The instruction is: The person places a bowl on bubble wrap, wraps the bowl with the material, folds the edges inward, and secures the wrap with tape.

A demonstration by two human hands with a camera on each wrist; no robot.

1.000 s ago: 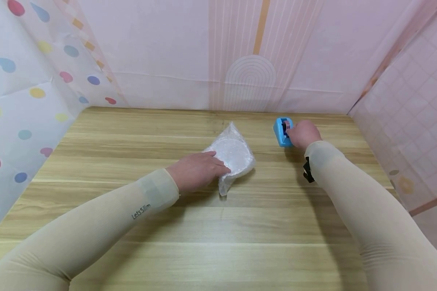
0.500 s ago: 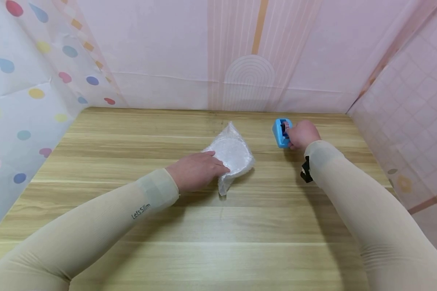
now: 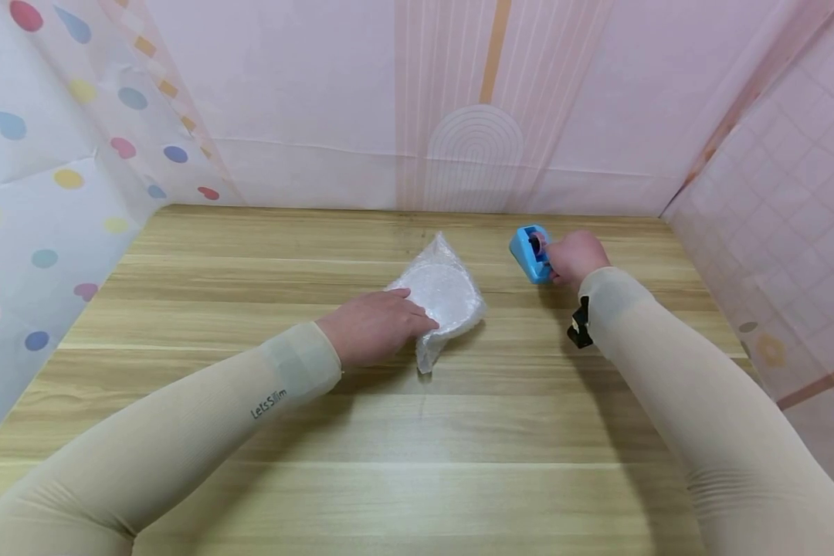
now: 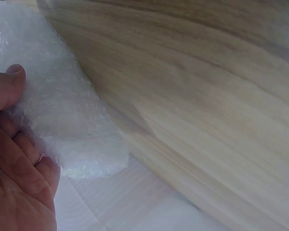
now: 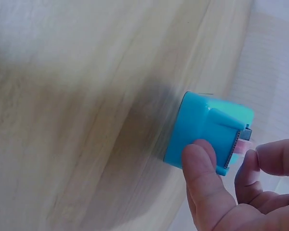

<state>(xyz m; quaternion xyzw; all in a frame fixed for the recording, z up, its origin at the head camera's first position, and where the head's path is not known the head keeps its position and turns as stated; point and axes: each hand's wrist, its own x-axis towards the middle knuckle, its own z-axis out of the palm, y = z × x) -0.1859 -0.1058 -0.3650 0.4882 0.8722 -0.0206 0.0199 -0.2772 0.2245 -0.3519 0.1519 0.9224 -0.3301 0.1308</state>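
Note:
A flat packet of clear bubble wrap [image 3: 452, 289] lies on the table, a pale round shape showing inside it. My left hand [image 3: 382, 324] grips its near left edge; in the left wrist view the thumb is on top of the bubble wrap [image 4: 72, 106] and the other fingers curl at its edge. Farther right, a blue tape dispenser [image 3: 528, 255] stands under my right hand [image 3: 578, 256]. The right wrist view shows fingertips against the body of the tape dispenser [image 5: 197, 130], while other curled fingers are close to the tape end [image 5: 242, 147] by the toothed cutter.
The wood-grain table [image 3: 417, 463] runs back to a pink patterned sheet [image 3: 306, 108]. A dotted sheet [image 3: 35, 216] borders the left side and a grid-patterned sheet [image 3: 806, 177] the right. A black strap piece [image 3: 581, 324] hangs at the right wrist.
The tape dispenser has shifted a little left and turned at an angle, with my right hand moving slightly along. My left hand and the bubble wrap stay where they were.

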